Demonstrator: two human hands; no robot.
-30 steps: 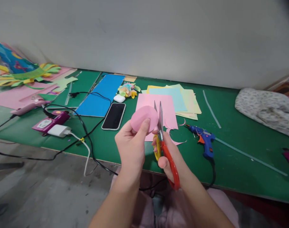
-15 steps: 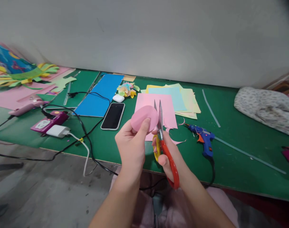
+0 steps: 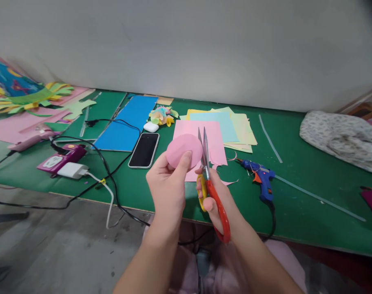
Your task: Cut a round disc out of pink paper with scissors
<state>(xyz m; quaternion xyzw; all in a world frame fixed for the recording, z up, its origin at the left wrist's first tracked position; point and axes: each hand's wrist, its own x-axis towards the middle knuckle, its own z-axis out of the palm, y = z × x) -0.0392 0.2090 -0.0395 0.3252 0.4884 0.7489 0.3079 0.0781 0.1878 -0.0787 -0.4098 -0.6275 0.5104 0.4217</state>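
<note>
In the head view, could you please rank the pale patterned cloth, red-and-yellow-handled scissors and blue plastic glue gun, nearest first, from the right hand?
1. Scissors: in the right hand.
2. Glue gun: to its right.
3. Cloth: far right.

Holds a paper circle in the left hand, just left of the scissors in the right hand. Has paper sheets behind these on the table, a glue gun to the right, a phone to the left with a small case behind it, a power strip further left, a cloth at far right.
</note>
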